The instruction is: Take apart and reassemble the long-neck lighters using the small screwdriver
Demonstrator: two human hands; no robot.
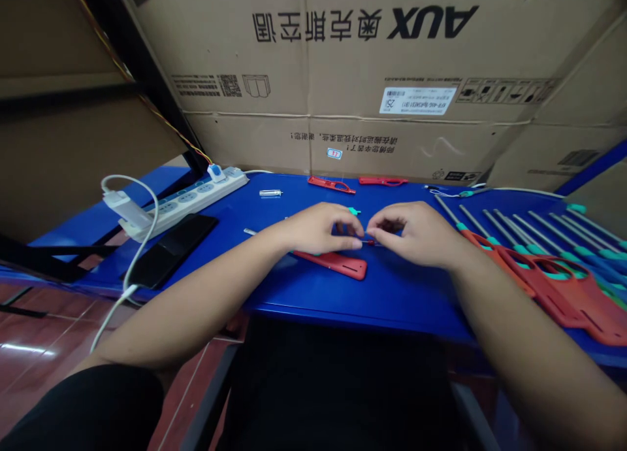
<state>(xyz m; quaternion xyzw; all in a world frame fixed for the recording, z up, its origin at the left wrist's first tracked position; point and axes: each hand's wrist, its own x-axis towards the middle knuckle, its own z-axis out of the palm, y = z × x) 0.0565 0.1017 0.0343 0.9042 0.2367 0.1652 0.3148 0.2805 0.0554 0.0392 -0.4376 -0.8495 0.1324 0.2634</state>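
Over the blue table [392, 287], my left hand [326, 229] and my right hand [416, 232] come close together with their fingertips pinched. Between them shows a small thin piece with a red part [371, 242]; its exact kind is too small to tell. Both hands seem to grip it, one at each end. Below my left hand lies a red plastic handle piece [343, 265], partly covered by the hand. A small teal piece [354, 211] sticks out just behind my left fingers. A thin metallic end [249, 232] shows left of my left wrist.
Two red handle shells [330, 185] [383, 181] lie at the back, and a small clear-and-metal cylinder [271, 193] further left. Several red-handled tools with metal rods [553, 294] line the right. At left are a phone [171, 251] and a power strip [186, 202]. A cardboard box [235, 134] stands behind.
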